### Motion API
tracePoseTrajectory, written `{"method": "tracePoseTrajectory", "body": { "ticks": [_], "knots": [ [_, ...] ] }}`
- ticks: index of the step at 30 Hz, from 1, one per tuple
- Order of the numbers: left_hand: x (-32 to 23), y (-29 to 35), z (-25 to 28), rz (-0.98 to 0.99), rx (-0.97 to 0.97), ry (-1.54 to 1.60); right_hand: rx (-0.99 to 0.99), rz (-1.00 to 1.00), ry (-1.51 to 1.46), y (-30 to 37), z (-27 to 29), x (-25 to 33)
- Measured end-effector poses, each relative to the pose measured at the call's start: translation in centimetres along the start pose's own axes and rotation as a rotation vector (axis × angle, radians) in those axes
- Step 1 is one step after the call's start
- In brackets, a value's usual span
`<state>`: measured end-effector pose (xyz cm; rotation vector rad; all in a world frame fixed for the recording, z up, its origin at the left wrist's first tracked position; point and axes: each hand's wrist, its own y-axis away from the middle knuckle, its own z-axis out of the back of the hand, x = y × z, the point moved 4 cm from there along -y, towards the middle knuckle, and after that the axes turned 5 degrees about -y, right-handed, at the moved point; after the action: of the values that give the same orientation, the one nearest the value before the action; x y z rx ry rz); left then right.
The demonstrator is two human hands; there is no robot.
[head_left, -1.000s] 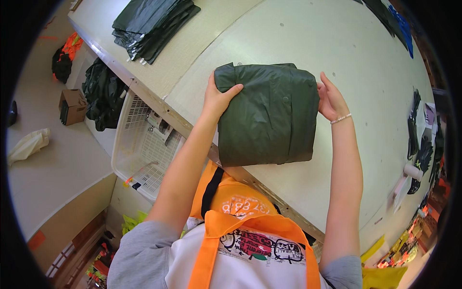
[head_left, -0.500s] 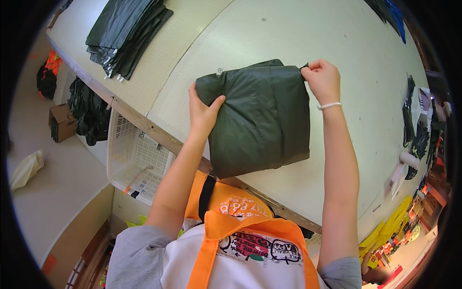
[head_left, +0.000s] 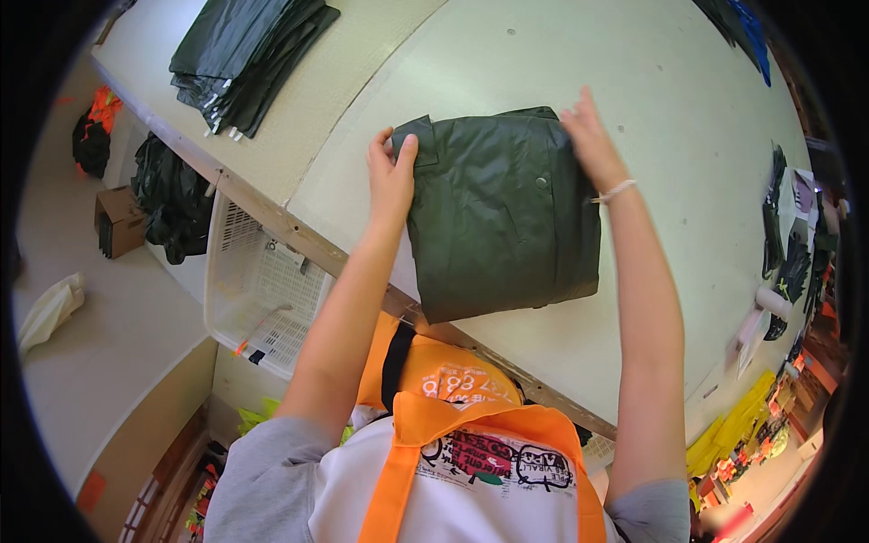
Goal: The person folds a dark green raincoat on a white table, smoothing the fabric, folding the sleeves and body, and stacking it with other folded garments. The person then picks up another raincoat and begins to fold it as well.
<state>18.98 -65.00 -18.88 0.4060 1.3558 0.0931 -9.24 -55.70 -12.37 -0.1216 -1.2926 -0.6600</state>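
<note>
Left hand (head_left: pixel 391 176) pinching the top left corner of the folded dark green garment (head_left: pixel 502 213), thumb on top, fingers curled under the edge. Right hand (head_left: pixel 590 140) lying flat and mostly open on the top right corner, pressing down, not clearly closed around anything.

Then, from big to small:

Big pale table (head_left: pixel 634 81), bare and smooth, with the garment lying flat near the close edge.

Folded garment, shiny and slippery-looking, a small round snap showing on top.

Stack of dark folded pieces (head_left: pixel 244 54) far off on the left part of the table, well apart from the hands.

White plastic basket (head_left: pixel 262 290) under the table edge, down on the left.

Brown cardboard box (head_left: pixel 118 222) on the floor, further left.

Thin white band (head_left: pixel 614 191) around the right wrist.

What could go wrong: slippery cloth, so the folds could slide open if the flat right hand lifts too soon. Near edge of the garment close to the table edge, so a pull toward the body could drag it off and down toward the basket. Pinch on one corner only, so a hard tug could undo that corner and spoil the neat shape.
</note>
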Motion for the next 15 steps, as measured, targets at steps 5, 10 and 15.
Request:
{"method": "tracePoseTrajectory", "body": {
  "ticks": [5, 10, 15],
  "knots": [
    [-4.8, -0.6, -1.2, 0.34, 0.339, 0.163, 0.029, -0.358, -0.504, 2.2, 2.6, -4.1],
    [-8.2, -2.5, -2.0, 0.38, 0.706, 0.148, 0.154, -0.282, -0.573, 3.8, 5.5, -1.6],
    [-20.8, 9.6, 1.3, -0.462, 0.79, -0.221, -0.138, 0.351, -0.004, 17.5, 9.5, 10.8]
  ]
}}
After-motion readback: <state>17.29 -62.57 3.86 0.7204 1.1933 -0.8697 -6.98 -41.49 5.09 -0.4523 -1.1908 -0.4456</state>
